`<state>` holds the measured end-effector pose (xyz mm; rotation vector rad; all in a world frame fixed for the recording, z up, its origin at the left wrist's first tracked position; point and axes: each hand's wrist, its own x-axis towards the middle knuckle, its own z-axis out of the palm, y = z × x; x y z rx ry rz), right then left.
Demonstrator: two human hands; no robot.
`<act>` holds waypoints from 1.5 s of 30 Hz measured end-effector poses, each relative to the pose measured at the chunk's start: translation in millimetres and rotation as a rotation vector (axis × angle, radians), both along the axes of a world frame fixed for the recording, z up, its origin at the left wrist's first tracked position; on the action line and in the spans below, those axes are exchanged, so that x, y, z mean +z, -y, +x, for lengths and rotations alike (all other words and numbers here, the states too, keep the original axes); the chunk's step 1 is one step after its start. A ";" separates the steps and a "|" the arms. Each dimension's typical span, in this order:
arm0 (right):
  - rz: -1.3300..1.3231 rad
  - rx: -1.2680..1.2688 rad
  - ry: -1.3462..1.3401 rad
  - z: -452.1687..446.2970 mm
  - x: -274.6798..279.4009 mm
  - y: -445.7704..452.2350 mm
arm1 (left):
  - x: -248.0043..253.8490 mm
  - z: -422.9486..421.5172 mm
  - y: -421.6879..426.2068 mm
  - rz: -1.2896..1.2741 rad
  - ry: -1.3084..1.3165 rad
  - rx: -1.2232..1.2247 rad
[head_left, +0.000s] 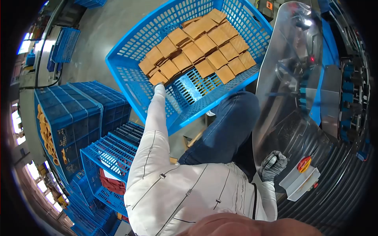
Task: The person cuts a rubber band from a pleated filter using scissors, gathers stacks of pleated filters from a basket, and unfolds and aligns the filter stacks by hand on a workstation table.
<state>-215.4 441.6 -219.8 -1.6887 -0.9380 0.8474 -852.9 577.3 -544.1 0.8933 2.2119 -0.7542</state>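
My left arm, in a white sleeve, reaches forward into a large blue plastic crate (118, 74). My left hand (159, 85) is at the nearest corner of the tan square pieces (169, 69), which lie in stacked rows in the crate; its fingers are hidden. Through the bare part of the crate's bottom its lattice shows. My right hand (273, 165), in a grey glove, is curled closed beside a clear curved machine cover (291, 129). Whether anything is inside that fist is hidden.
On the right stands a machine with a red and yellow rotary switch (304, 164) on a pale box. More blue crates (78, 110) are stacked to the left, one showing orange-tan pieces (48, 135). A lower crate (106, 151) holds dark red material (112, 183).
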 end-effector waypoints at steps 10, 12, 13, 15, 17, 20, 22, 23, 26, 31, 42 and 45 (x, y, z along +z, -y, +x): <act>-0.161 0.185 0.673 18.8 -10.6 10.4 | 25.3 -14.0 -34.3 0.135 0.017 0.561; -0.161 0.078 0.451 10.5 -6.8 7.3 | 30.4 -12.8 -34.1 0.176 0.017 0.637; -0.163 0.076 0.464 6.2 -3.5 5.5 | 34.7 -12.4 -35.0 0.206 0.017 0.689; -0.142 0.090 0.519 -1.8 2.7 1.4 | 47.0 -12.1 -37.6 0.280 0.013 0.814; -0.078 0.226 0.791 -7.3 14.4 -0.6 | 62.2 -14.5 -42.5 0.399 0.037 1.010; 0.069 0.320 1.045 -11.4 25.1 -6.2 | 107.4 -6.0 -49.3 0.829 0.326 1.395; 0.143 0.341 1.147 -26.8 45.4 -20.5 | 198.1 40.8 -42.8 1.187 0.767 1.430; 0.116 0.379 0.887 -44.7 63.2 -32.7 | 222.0 57.9 -41.4 1.261 1.006 1.350; -0.062 0.542 -0.333 -103.9 114.0 -59.1 | 333.6 142.7 -23.8 1.282 1.711 0.841; -0.064 0.792 -0.779 -127.8 150.8 -87.8 | 441.0 291.5 18.9 1.186 1.744 0.123; 0.666 0.445 0.861 -4.3 130.8 -15.5 | 453.3 434.9 24.1 0.080 1.746 0.142; 0.615 0.052 0.615 -1.3 119.5 -3.7 | 410.6 473.0 30.2 0.403 1.920 0.244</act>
